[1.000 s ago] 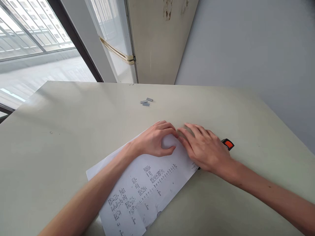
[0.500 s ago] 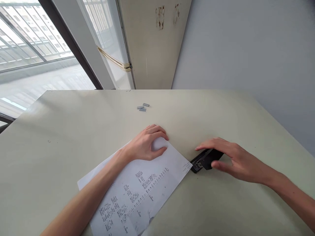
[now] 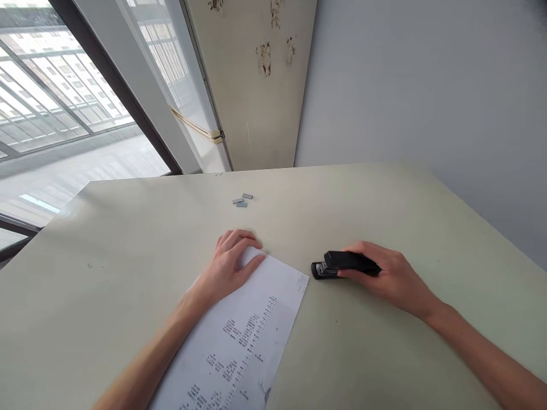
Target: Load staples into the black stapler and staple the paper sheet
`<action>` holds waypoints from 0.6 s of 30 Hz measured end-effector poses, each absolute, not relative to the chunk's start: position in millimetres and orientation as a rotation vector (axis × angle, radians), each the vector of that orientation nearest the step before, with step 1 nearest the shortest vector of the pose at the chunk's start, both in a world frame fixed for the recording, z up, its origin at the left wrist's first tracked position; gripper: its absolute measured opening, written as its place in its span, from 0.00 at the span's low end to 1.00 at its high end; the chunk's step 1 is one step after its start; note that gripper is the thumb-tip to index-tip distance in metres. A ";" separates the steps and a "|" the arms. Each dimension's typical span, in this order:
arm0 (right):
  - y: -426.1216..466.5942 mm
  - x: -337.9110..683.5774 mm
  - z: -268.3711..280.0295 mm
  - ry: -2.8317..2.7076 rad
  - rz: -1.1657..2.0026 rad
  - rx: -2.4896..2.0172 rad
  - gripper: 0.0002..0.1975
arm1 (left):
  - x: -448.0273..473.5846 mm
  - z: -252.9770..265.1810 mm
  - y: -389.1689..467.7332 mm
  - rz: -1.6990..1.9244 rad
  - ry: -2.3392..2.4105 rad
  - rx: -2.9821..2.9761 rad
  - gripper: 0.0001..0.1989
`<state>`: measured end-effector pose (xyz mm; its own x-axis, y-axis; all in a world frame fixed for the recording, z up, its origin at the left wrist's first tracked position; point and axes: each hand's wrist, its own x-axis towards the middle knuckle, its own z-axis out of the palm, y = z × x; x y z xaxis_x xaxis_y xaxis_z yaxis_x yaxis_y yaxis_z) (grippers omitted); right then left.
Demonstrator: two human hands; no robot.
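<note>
Printed sheets of paper (image 3: 256, 319) lie slantwise on the table, their upper right corner just left of the stapler. Resting on their upper left part, my left hand (image 3: 233, 265) has its thumb on top and its fingers curled at the far edge. My right hand (image 3: 384, 270) is closed around a black stapler (image 3: 348, 262), which lies on the table with its jaw end facing left toward the paper. A narrow gap separates stapler and paper corner. The palm hides the stapler's rear end.
Several small grey staple strips (image 3: 242, 201) lie farther back on the pale table (image 3: 149, 228). Behind the table stand a refrigerator (image 3: 256, 114) with a long handle and a grey wall (image 3: 405, 85). A window (image 3: 64, 108) is at the left.
My right hand has gripped the stapler and turned it from a slant to nearly level, pointing left. The paper has turned and now sits apart from it. The view has tilted slightly.
</note>
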<state>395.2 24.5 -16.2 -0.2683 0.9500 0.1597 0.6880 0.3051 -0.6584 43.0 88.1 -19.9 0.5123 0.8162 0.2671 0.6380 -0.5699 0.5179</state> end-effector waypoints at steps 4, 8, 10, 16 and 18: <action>40.7 382.4 -28.5 -1.932 0.416 -1.467 0.13 | 44.6 -22.5 76.6 0.752 1.418 2.358 0.08; 63.7 368.1 -39.2 -1.841 0.309 -1.446 0.15 | 50.8 -26.6 71.0 0.776 1.543 2.330 0.07; 73.0 363.7 -42.9 -1.812 0.271 -1.450 0.15 | 53.6 -27.4 69.8 0.781 1.574 2.336 0.06; 70.4 364.3 -38.4 -1.814 -0.004 -1.345 0.16 | 53.8 -26.2 67.8 0.778 1.565 2.402 0.08; 61.6 364.5 -32.5 -1.775 -0.130 -1.253 0.15 | 53.5 -26.0 67.5 0.769 1.554 2.444 0.08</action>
<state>364.5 61.6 -32.5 -0.0494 0.6878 0.7242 0.7858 0.4744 -0.3969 53.5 67.5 -26.0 0.3339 0.8785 0.3417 0.8045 -0.4545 0.3823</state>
